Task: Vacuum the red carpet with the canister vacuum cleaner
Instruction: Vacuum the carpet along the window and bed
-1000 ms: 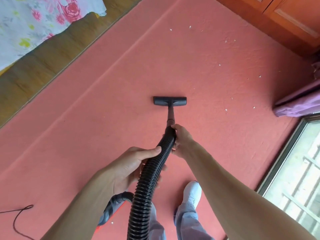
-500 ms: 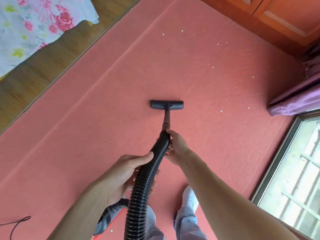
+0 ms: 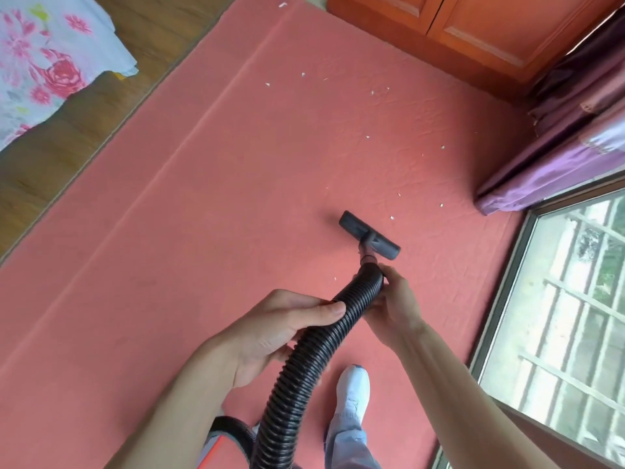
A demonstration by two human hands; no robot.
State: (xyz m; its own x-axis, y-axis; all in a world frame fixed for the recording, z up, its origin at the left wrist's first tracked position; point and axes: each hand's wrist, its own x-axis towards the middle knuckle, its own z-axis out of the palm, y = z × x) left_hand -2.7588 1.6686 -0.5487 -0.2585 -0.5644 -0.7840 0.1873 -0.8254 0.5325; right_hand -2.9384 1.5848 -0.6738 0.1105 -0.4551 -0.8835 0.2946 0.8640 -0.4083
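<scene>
A red carpet fills most of the floor. The black floor nozzle of the vacuum lies on it right of centre, turned at a slant. A ribbed black hose runs from the nozzle down to the bottom edge. My left hand grips the hose halfway along. My right hand grips its upper end just behind the nozzle. Several white scraps lie on the carpet beyond and right of the nozzle. Part of the orange and grey canister shows at the bottom, under my left arm.
An orange wooden cabinet lines the top right. Purple curtain fabric bunches on the right above a glass window. Wooden floor and a flowered bedsheet sit upper left. My white shoe stands by the hose.
The nozzle has swung to the right and turned from level to slanted, nearer the white scraps. Both hands kept their grip and shifted right with the hose; the view turned right too.
</scene>
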